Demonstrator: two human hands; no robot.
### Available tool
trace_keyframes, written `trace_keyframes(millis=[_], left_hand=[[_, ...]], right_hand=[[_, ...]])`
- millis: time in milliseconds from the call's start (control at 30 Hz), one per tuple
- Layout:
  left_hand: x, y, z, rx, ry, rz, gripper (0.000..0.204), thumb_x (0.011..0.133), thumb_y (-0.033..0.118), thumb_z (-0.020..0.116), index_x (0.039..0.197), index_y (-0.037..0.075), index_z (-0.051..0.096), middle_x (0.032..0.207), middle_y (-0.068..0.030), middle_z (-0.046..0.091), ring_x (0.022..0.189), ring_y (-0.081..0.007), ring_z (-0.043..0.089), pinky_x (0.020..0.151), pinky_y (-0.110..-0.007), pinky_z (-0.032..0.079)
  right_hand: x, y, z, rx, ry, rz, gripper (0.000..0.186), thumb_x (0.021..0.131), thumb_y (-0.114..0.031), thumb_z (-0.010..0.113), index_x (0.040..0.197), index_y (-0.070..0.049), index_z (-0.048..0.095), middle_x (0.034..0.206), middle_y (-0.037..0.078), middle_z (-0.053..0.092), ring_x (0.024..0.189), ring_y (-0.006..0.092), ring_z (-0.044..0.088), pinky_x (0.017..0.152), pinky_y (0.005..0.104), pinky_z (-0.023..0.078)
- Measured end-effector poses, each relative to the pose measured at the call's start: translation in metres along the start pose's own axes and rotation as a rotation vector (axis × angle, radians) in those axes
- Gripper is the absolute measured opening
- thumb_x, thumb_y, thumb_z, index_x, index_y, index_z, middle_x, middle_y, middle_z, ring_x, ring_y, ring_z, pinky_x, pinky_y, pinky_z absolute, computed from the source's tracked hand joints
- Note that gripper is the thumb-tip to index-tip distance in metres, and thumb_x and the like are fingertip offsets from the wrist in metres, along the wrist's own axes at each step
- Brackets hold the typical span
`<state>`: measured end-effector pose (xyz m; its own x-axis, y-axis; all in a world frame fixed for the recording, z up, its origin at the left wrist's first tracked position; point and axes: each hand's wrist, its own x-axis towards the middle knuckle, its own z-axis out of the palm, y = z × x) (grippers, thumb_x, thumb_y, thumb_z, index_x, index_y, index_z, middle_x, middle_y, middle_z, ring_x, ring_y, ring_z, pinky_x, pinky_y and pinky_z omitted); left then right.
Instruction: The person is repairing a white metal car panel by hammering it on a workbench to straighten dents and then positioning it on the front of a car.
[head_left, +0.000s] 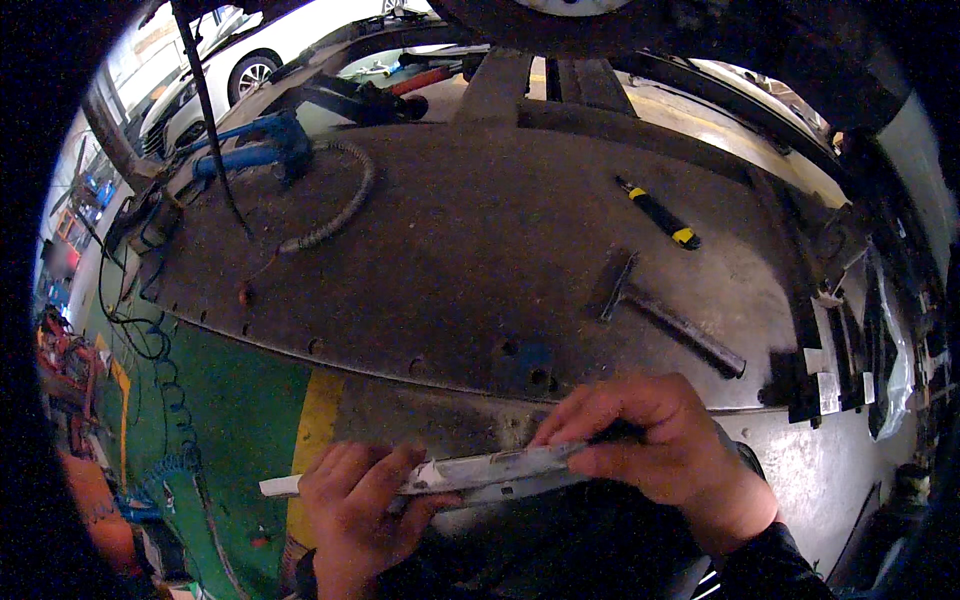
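Left hand and right hand grip a slim, scuffed, whitish strip before the matte, stained tabletop's near edge; a T-shaped hammer lies toward that edge's right end.

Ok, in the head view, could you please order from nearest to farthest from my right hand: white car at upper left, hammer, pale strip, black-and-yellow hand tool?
From your right hand:
1. Pale strip: in its fingers.
2. Hammer: just beyond the hand.
3. Black-and-yellow hand tool: past the hammer.
4. White car: background, upper left.
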<state>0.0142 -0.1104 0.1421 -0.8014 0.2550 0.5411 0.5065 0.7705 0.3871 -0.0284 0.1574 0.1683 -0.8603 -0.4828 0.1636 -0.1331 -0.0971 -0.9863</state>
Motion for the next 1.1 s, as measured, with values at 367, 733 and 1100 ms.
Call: trace_keyframes(millis=[367,733,1100], left_hand=[[-0.01,-0.001,-0.009,-0.01,-0.016,-0.054,0.037,0.058,0.025,0.079,0.088,0.009,0.065,0.081,-0.0111,0.061,0.073,-0.0332,0.059,0.061,-0.042,0.045],[-0.01,-0.007,0.056,-0.372,-0.531,-0.493,0.038,0.085,0.033,0.072,0.096,-0.001,0.058,0.084,-0.0234,0.063,0.076,-0.0406,0.062,0.066,-0.046,0.049],[-0.014,0.006,0.066,-0.575,-0.811,-0.785,0.039,0.093,0.035,0.064,0.099,-0.002,0.057,0.084,-0.0185,0.065,0.076,-0.0242,0.061,0.071,-0.038,0.049]], right_hand=[[0.002,0.0,-0.005,-0.126,-0.268,-0.334,0.018,0.082,-0.002,0.071,0.1,-0.002,0.069,0.103,0.018,0.07,0.094,0.0278,0.07,0.079,0.0348,0.055],[0.023,0.046,-0.016,-0.479,0.238,0.312,0.026,0.085,-0.012,0.071,0.109,-0.002,0.064,0.099,0.007,0.069,0.088,0.0138,0.065,0.078,0.0285,0.052],[0.027,0.063,-0.016,-1.03,0.139,0.092,0.021,0.088,-0.025,0.064,0.102,-0.01,0.07,0.095,0.012,0.064,0.089,0.0321,0.064,0.077,0.0428,0.054]])
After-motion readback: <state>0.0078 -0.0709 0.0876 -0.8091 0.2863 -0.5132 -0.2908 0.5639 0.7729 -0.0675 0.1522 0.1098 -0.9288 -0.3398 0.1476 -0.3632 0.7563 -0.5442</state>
